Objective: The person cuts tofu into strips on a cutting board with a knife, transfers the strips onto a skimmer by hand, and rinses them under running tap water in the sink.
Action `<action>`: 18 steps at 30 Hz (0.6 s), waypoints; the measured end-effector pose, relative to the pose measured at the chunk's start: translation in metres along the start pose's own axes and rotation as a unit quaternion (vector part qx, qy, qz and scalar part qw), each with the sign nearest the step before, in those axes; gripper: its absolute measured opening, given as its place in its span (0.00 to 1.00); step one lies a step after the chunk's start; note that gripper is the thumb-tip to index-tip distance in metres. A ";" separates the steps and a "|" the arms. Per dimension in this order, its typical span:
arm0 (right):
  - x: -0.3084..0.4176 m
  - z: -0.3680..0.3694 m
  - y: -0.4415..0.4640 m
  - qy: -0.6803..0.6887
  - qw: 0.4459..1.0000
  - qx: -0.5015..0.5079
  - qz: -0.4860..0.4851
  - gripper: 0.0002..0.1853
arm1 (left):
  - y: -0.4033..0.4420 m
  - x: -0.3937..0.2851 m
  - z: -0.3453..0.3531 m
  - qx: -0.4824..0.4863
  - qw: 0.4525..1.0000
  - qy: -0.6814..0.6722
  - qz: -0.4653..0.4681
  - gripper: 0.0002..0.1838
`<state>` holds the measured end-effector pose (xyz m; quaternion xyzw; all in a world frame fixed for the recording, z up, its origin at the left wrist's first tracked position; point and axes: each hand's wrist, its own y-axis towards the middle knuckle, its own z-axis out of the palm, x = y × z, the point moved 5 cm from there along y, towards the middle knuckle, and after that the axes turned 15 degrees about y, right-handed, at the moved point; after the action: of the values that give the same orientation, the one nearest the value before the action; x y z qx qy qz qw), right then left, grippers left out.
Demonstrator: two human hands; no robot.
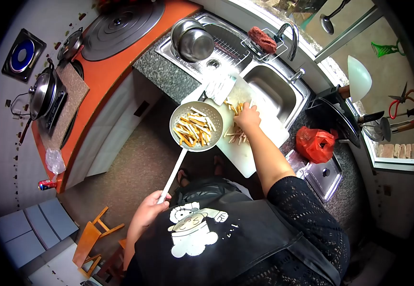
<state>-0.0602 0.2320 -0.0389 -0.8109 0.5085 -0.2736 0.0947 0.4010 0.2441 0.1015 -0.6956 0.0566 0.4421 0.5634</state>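
Observation:
My left hand [150,209] is closed round the end of the long pale handle of a perforated strainer ladle [172,172]. Its round bowl hangs beside the cutting board and holds many white-and-brown strips [195,128], which look like cut tofu. Over the white cutting board [242,159], my right hand [249,117] has its fingers curled on similar strips [234,107]. Just below that hand lies a pile of thinner, pinkish strips [235,135]. A shiny flat blade, probably a cleaver [220,88], rests at the board's far side, partly lost in glare.
The board lies across the counter and sink edge. Behind it are a steel sink basin [271,90], stacked metal bowls [195,44] and a tap [293,40]. To the right sit a red plastic bag [314,144] and a steel lid [325,178]. A stove with a pot [42,97] stands left.

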 end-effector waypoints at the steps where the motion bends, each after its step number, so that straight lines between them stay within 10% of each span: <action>1: -0.005 0.000 0.004 0.032 0.999 0.001 -0.013 0.37 | 0.003 -0.003 0.001 0.005 1.000 -0.004 0.001 0.11; 10: -0.070 -0.024 0.023 0.340 0.930 -0.110 -0.088 0.36 | 0.025 -0.022 0.009 0.037 0.999 -0.010 -0.001 0.10; 18: 0.010 -0.060 -0.032 0.443 0.885 0.089 -0.113 0.34 | 0.052 -0.029 0.021 0.091 0.994 0.038 0.035 0.12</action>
<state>-0.0642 0.2454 0.0280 -0.6454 0.3764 -0.6570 -0.1002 0.3417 0.2306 0.0833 -0.6555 0.1424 0.4274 0.6061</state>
